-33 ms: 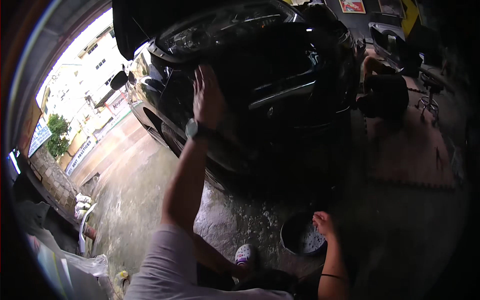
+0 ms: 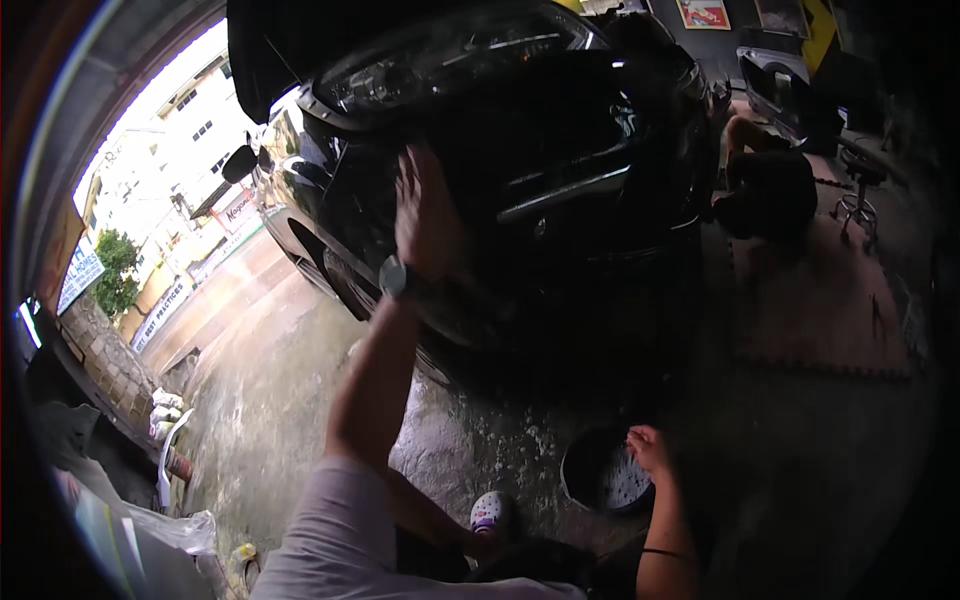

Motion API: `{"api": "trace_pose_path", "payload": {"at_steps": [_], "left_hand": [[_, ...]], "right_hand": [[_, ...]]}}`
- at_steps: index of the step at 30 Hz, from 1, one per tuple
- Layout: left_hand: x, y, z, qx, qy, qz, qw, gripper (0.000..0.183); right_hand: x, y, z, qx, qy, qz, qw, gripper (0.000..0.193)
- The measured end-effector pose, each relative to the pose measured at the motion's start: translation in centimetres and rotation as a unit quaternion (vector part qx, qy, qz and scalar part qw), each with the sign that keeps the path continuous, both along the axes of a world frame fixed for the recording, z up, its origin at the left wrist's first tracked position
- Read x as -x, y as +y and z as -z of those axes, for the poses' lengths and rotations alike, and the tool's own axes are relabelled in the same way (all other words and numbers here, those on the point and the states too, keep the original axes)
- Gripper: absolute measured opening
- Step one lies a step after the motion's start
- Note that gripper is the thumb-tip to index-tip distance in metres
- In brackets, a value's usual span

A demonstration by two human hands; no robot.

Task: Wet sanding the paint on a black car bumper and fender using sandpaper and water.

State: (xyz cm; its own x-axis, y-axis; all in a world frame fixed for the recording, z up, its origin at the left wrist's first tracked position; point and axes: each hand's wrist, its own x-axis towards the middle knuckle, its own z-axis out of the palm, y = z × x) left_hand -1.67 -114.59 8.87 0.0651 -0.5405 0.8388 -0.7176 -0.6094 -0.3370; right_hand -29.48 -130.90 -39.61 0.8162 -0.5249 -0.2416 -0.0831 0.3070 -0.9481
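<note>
My left hand (image 2: pixel 424 210) lies flat against the dark front corner of a black car (image 2: pixel 590 190), below its headlight (image 2: pixel 390 82). Its fingers are stretched out and a watch is on the wrist. The palm side is hidden, so anything under it does not show. Low on the right, my right hand (image 2: pixel 648 449) hangs at the rim of a dark round basin (image 2: pixel 574 482) on the floor. Its fingers are curled together, and what they hold, if anything, is too dark to make out. Pale specks or bubbles show inside the basin.
On the right a person (image 2: pixel 770 190) crouches on foam floor mats (image 2: pixel 820 310) near a wheeled stool (image 2: pixel 858 190). Plastic sheeting (image 2: pixel 185 530) lies at the lower left. My shoe (image 2: pixel 488 510) stands on the wet concrete floor (image 2: pixel 270 400). Beyond the opening is a street.
My left hand has slid down and slightly right over the car's surface, away from the headlight. My right hand has barely moved beside the basin.
</note>
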Motion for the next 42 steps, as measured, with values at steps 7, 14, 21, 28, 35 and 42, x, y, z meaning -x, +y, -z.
{"api": "trace_pose_path", "payload": {"at_steps": [7, 14, 21, 28, 35, 42], "left_hand": [[-3.1, 0.0, -2.6, -0.003, -0.029, -0.069, 0.997, 0.067], [1.3, -2.0, 2.3, -0.048, 0.052, -0.047, 0.996, 0.072], [-6.7, 2.2, -2.4, 0.038, 0.036, -0.039, 0.998, 0.079], [-8.1, 4.2, -5.3, 0.090, 0.164, 0.020, 0.982, 0.079], [-6.1, 2.2, 0.9, 0.000, 0.011, 0.010, 1.000, 0.080], [-10.0, 4.0, -2.2, 0.017, 0.208, -0.052, 0.977, 0.087]], "right_hand": [[0.2, 0.1, -1.5, 0.000, 0.021, 0.005, 1.000, 0.028], [1.8, -1.4, -0.2, 0.016, 0.058, 0.027, 0.998, 0.026], [1.5, 0.3, -3.4, -0.011, 0.014, 0.016, 1.000, 0.027], [1.2, 0.1, -1.3, -0.006, 0.006, 0.020, 1.000, 0.026], [1.6, -0.8, 0.4, 0.007, 0.048, 0.010, 0.999, 0.027], [1.1, 0.4, -1.3, -0.007, 0.005, 0.000, 1.000, 0.028]]}}
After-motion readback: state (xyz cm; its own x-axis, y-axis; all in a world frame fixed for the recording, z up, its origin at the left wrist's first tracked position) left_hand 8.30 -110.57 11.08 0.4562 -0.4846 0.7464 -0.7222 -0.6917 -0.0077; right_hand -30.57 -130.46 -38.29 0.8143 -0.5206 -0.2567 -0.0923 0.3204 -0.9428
